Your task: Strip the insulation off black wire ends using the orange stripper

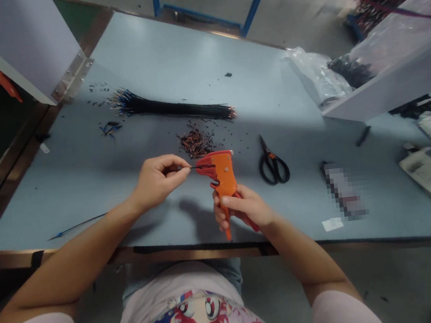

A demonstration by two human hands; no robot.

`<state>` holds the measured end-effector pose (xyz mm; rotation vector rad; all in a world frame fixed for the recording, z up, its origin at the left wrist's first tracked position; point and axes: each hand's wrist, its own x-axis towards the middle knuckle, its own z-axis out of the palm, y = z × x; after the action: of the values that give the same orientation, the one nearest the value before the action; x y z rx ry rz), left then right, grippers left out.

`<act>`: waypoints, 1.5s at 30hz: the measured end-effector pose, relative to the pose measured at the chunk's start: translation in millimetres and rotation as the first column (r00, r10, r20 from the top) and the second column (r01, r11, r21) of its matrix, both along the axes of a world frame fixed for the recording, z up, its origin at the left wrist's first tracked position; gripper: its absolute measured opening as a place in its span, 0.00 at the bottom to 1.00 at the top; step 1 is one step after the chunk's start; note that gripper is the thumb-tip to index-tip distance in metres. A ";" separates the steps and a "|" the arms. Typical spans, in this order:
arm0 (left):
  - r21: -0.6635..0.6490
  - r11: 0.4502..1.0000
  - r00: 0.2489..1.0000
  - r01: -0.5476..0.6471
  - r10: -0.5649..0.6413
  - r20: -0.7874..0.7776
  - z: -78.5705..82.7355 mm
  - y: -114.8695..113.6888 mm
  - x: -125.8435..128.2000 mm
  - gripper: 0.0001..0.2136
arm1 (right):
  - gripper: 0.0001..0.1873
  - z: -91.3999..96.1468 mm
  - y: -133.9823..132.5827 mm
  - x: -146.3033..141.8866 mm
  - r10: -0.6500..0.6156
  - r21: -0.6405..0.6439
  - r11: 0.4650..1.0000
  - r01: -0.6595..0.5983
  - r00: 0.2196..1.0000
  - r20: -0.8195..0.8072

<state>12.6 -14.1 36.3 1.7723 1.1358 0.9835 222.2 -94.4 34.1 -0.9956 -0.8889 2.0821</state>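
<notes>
My right hand (241,207) is wrapped round the handles of an orange and red wire stripper (224,173), its jaws pointing left. Between thumb and forefinger, my left hand (161,179) pinches a thin black wire (193,167), whose end sits at the stripper's red jaws. Whether the jaws are closed on the wire I cannot tell. Just beyond the tool lies a pile of cut wire scraps (196,143). A long bundle of black wires (179,108), with bare copper ends at right and blue bits at left, lies farther back.
Black-handled scissors (273,168) lie right of the stripper, then a pixelated object (343,189) and a white paper slip (333,224). A single wire (78,226) rests near the front left edge. Upright panels (30,47) flank the table, with plastic bags (318,76) at right.
</notes>
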 end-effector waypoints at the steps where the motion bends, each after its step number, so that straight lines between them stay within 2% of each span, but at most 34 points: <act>1: -0.001 1.000 1.000 0.001 -0.001 0.003 0.0 0.0 0.1 0.05 | 0.16 0.6 -0.4 -0.7 -0.006 -0.005 1.000 0.006 1.000 -0.004; 16: 0.008 0.999 0.999 0.045 -0.045 -0.009 9.5 -5.1 -1.6 0.07 | 0.17 -0.6 -4.6 -2.7 0.042 -0.013 0.999 -0.044 0.994 -0.105; 21: -0.003 0.999 0.998 0.051 -0.051 -0.027 9.8 -4.8 -0.2 0.07 | 0.19 -0.7 -3.5 -4.7 -0.012 -0.036 0.999 0.009 0.997 -0.076; 26: -0.006 0.999 0.998 0.042 -0.042 -0.047 5.8 0.0 0.9 0.08 | 0.18 -2.3 0.5 -3.5 -0.019 -0.070 0.997 0.010 0.993 -0.118; 28: -0.004 1.000 0.998 0.013 -0.014 -0.059 5.2 4.7 -2.2 0.08 | 0.18 0.3 4.2 2.4 -0.070 -0.089 0.994 0.059 0.989 -0.127; 31: 0.011 0.995 0.994 -0.095 0.096 -0.047 4.7 14.0 -9.9 0.08 | 0.16 6.9 12.3 15.6 -0.234 -0.092 0.971 0.222 0.961 -0.147; 33: 0.003 0.991 0.990 -0.136 0.136 -0.025 3.4 19.1 -13.4 0.08 | 0.14 9.5 16.6 22.2 -0.278 -0.090 0.960 0.266 0.949 -0.150; 39: -0.048 0.997 0.998 -0.059 0.058 -0.008 -2.5 16.3 -6.7 0.08 | 0.13 -1.5 10.9 14.9 -0.101 -0.066 0.993 0.096 0.993 -0.065; 45: -0.063 0.998 1.000 -0.019 0.019 -0.001 -5.2 9.4 -0.6 0.08 | 0.18 -3.5 3.6 7.2 -0.012 -0.051 0.999 0.009 0.998 -0.065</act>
<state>12.0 -4.6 31.1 1.7146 1.1738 0.9488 229.4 -90.8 30.6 -0.9501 -0.7999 2.1253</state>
